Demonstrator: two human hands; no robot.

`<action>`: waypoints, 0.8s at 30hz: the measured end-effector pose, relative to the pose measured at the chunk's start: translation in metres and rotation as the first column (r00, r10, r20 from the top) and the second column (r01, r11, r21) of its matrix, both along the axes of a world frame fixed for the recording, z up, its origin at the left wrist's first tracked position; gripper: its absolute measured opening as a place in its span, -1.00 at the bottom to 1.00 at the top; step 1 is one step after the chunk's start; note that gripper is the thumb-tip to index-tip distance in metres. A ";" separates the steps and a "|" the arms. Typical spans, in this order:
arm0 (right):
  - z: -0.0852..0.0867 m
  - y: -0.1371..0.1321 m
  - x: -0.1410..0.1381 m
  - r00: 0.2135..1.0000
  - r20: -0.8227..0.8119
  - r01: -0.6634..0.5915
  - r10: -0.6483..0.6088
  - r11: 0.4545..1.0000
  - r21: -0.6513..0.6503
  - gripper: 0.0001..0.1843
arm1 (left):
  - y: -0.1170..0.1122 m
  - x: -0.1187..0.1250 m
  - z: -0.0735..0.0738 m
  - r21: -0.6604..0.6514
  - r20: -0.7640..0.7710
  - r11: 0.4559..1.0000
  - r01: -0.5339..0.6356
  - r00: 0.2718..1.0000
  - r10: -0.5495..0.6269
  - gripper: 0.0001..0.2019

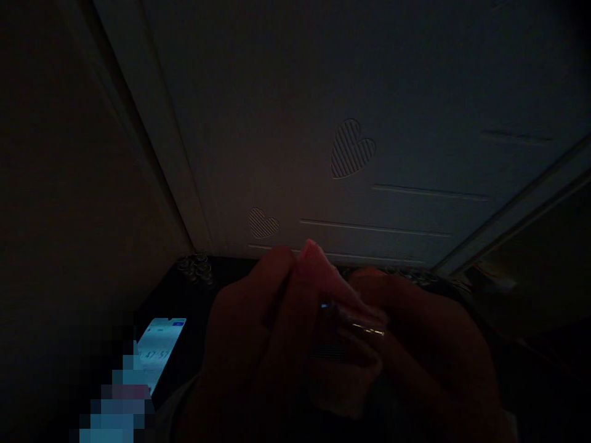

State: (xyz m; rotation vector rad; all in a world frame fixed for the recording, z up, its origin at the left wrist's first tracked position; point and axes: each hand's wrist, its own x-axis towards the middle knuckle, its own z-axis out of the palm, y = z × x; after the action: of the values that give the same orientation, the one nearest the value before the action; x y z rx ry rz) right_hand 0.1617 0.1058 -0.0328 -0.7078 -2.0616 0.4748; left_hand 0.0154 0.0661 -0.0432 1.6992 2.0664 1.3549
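The scene is very dark. My left hand and my right hand meet at the lower middle, fingers curled together around a small pink piece, perhaps cloth or paper. A thin metallic thing glints between the hands; I cannot make out what it is. Both hands are closed in a pinch on the pink piece.
A lit phone screen lies on a dark surface at lower left. A small pile of shiny round things sits by the wall corner. Behind stands a pale panel with two striped heart shapes.
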 end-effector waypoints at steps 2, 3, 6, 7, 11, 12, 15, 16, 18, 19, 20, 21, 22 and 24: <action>0.001 0.000 0.001 0.999 0.035 -0.015 0.014 1.000 0.016 -0.83 | 0.003 -0.001 0.005 0.070 0.042 0.997 0.023 0.999 -0.026 -0.77; 0.001 0.000 0.001 0.999 0.047 -0.014 0.013 1.000 0.022 -0.83 | 0.005 -0.001 0.008 0.096 0.067 0.993 0.067 0.995 -0.074 -0.78; 0.001 0.001 0.001 0.998 0.069 -0.015 0.012 0.999 0.044 -0.82 | 0.010 0.001 0.017 0.193 0.216 0.935 0.298 0.917 -0.336 -0.72; 0.000 0.001 0.000 0.998 0.069 -0.012 0.008 0.999 0.053 -0.82 | 0.010 0.002 0.018 0.236 0.261 0.905 0.355 0.873 -0.411 -0.72; -0.004 0.000 0.000 0.997 0.030 0.062 -0.064 0.996 0.069 -0.84 | 0.008 -0.003 0.014 0.300 0.290 0.865 0.403 0.825 -0.485 -0.78; -0.006 -0.001 0.000 0.996 0.023 0.085 -0.087 0.994 0.072 -0.84 | 0.007 -0.005 0.012 0.272 0.286 0.871 0.409 0.830 -0.479 -0.78; -0.008 -0.002 0.000 0.990 0.020 0.134 -0.136 0.987 0.092 -0.84 | 0.004 -0.010 0.012 0.133 0.297 0.909 0.396 0.859 -0.418 -0.78; -0.008 -0.002 0.001 0.989 0.023 0.143 -0.146 0.985 0.100 -0.83 | 0.004 -0.010 0.013 0.092 0.299 0.917 0.387 0.868 -0.396 -0.77; -0.008 -0.001 0.001 0.989 0.039 0.141 -0.146 0.984 0.110 -0.82 | 0.003 -0.011 0.015 0.051 0.288 0.921 0.387 0.877 -0.385 -0.75; -0.007 -0.001 0.001 0.989 0.051 0.134 -0.140 0.985 0.109 -0.81 | 0.004 -0.011 0.016 0.040 0.281 0.918 0.395 0.877 -0.390 -0.74; -0.005 0.000 0.002 0.989 0.064 0.125 -0.132 0.987 0.104 -0.82 | 0.004 -0.012 0.016 0.035 0.274 0.916 0.400 0.878 -0.394 -0.73; -0.004 0.001 0.002 0.990 0.072 0.117 -0.124 0.988 0.099 -0.83 | 0.004 -0.012 0.017 0.032 0.271 0.918 0.396 0.880 -0.390 -0.73; -0.003 0.002 0.002 0.991 0.080 0.100 -0.108 0.990 0.099 -0.85 | 0.004 -0.012 0.017 0.026 0.270 0.922 0.387 0.885 -0.380 -0.74; 0.000 0.003 0.001 0.993 0.097 0.050 -0.061 0.993 0.111 -0.84 | 0.005 -0.013 0.016 0.006 0.244 0.930 0.367 0.902 -0.357 -0.74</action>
State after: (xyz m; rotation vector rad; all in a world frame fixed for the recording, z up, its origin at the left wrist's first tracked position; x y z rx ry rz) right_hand 0.1628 0.1088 -0.0329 -0.7356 -2.1379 0.2981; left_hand 0.0027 0.0715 -0.0270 1.6963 1.5413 1.3114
